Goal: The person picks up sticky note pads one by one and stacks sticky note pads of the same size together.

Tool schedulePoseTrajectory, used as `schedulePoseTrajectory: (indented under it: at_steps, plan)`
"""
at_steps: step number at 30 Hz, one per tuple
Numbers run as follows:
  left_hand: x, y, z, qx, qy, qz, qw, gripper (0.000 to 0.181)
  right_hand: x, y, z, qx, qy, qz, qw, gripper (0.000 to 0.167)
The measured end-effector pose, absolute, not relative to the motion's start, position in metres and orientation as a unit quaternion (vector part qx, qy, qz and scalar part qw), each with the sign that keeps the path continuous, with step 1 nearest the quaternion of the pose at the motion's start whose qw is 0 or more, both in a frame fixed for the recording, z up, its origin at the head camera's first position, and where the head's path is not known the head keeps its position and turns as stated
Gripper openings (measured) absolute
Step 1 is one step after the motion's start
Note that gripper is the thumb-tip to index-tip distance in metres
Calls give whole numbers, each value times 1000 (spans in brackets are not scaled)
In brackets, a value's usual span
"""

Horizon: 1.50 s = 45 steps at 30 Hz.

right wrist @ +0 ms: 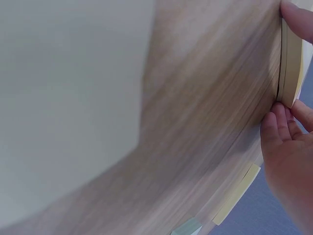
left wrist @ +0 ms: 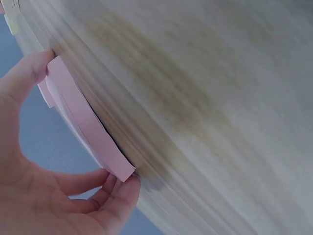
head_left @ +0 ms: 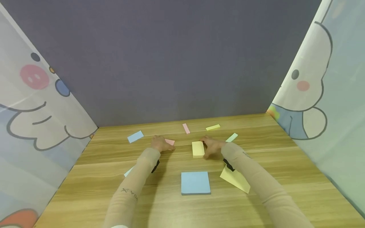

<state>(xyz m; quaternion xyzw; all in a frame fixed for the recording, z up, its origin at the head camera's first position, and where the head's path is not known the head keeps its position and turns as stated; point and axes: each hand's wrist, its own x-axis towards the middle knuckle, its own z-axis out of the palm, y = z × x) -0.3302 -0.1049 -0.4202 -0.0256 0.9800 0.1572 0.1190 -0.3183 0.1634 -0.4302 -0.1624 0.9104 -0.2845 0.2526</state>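
My left hand [head_left: 160, 143] pinches a pink sticky note pad [head_left: 170, 142] at its two ends. In the left wrist view the thumb is at one end of this pink pad [left wrist: 88, 120] and the fingertips at the other. To the right, my right hand [head_left: 212, 146] holds a small yellow sticky note pad [head_left: 198, 149] by its edges on the wooden table. The right wrist view catches the yellow pad's side [right wrist: 292, 63] between thumb and fingers. Between the forearms, nearer me, lies a square blue sticky note pad [head_left: 195, 182].
Toward the back lie a blue strip pad [head_left: 135, 136], a narrow pink pad [head_left: 186, 128], a narrow yellow pad [head_left: 213, 127] and a green pad [head_left: 232, 137]. A larger yellow pad [head_left: 235, 179] is partly under the right forearm. The left forearm partly covers a pale pad [head_left: 129, 171]. A grey panel [head_left: 182, 63] stands behind.
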Motion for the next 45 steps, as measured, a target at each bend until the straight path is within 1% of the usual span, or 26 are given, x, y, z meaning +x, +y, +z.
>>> schedulePoseTrajectory:
  at_steps: [2,4,8,11,14,18,19,20,23,24,26,33,40,45]
  plan:
    - [-331,-106,-420,-17,981,154,119,81,-320,164,-430,-167,909,-287,251,92]
    - [-332,-108,-419,-6,982,147,120,73,-321,163,-431,-170,909,-288,250,92]
    - [-331,-110,-416,2,980,151,133,66,-323,163,-433,-170,908,-288,252,92]
    - [-331,-112,-415,13,977,158,140,57,-324,164,-434,-167,909,-287,253,92]
    - [-334,-114,-416,56,979,134,141,40,-324,165,-435,-169,908,-288,252,92]
    - [-337,-120,-417,121,977,102,146,34,-324,164,-436,-176,908,-289,249,91]
    - [-338,-121,-418,131,974,105,150,36,-324,164,-436,-177,907,-291,249,91]
    - [-338,-122,-417,135,972,113,158,43,-324,164,-435,-176,907,-291,249,91]
    - [-338,-125,-418,143,962,141,185,72,-323,164,-434,-175,906,-293,249,91]
    - [-338,-126,-417,145,959,148,192,79,-323,164,-434,-176,907,-292,248,92]
    - [-338,-125,-416,151,955,153,202,87,-322,164,-433,-178,908,-289,247,91]
    - [-340,-121,-415,180,953,138,203,88,-321,164,-431,-188,906,-287,247,91]
    - [-341,-120,-417,170,951,149,210,89,-321,165,-431,-190,907,-287,244,91]
    - [-340,-126,-421,159,954,159,198,91,-322,166,-432,-191,908,-284,242,91]
